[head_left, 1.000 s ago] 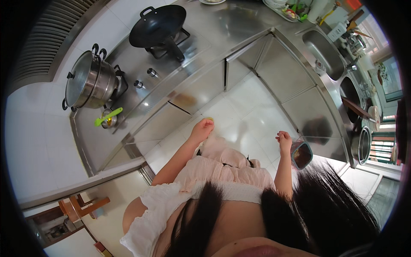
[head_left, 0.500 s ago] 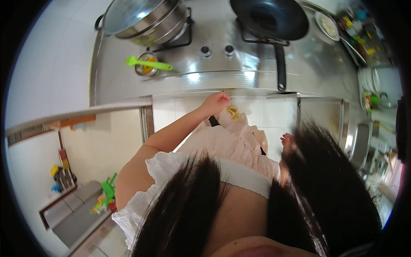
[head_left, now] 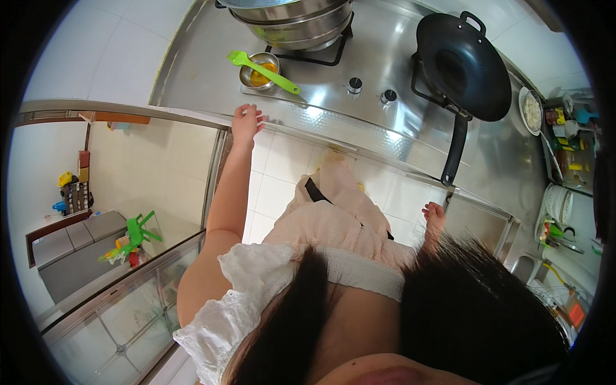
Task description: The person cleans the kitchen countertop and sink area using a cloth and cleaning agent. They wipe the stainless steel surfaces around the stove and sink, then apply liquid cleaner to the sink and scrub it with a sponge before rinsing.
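My left hand (head_left: pixel 247 122) reaches out at the counter's front edge, holding nothing, its fingers loosely bent and apart. Just beyond it, on the steel stove top, is a small metal bowl (head_left: pixel 244 79) with something yellow-orange inside. Across the bowl's rim lies a lime-green utensil (head_left: pixel 277 79); its slotted head looks like a fork or a brush. My right hand (head_left: pixel 434 217) hangs low beside my skirt, empty, with half-curled fingers, below the wok's handle. Hair hides most of the right forearm.
A steel steamer pot (head_left: pixel 295 29) stands on the left burner. The black wok (head_left: pixel 471 70) sits on the right burner, its handle jutting over the front edge. Farther right are a plate of white food (head_left: pixel 532 112) and a dish rack (head_left: pixel 557 208). A glass-paned door (head_left: pixel 122 321) is at left.
My left hand has moved left and outward, from in front of my body to near the bowl. My view has turned, shifting the stove rightward. The right hand remains low and empty.
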Available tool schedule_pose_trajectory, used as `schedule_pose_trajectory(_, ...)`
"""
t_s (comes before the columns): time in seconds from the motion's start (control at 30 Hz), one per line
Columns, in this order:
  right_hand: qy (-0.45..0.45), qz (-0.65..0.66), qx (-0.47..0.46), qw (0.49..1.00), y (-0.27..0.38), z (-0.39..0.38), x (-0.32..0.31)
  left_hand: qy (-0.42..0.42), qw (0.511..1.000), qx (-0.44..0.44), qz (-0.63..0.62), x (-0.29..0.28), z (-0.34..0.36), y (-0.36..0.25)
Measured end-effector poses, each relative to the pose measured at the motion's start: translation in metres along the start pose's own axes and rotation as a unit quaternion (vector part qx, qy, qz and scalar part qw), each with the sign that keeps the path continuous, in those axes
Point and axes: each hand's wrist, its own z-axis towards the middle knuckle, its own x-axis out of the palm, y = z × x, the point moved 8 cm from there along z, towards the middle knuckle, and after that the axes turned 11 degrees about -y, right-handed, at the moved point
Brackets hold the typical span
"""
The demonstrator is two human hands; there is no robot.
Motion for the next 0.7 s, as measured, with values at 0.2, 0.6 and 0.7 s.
schedule_pose_trajectory(0.2,-0.040,0.032,0.038,0.998,0.004,-0.024,0.010,0.006,1.000,-0.002,-0.022,0.031,0.052,-0.024)
schedule_pose_trajectory(0.6,-0.035,0.043,0.078,0.995,-0.021,-0.023,0.055,0.017,0.999,0.027,0.044,0.040,0.096,-0.032)
schedule_pose_trajectory(0.7,-0.038,0.052,0.062,0.996,-0.024,-0.014,0.071,0.009,0.995,0.064,0.071,0.040,0.106,-0.034)
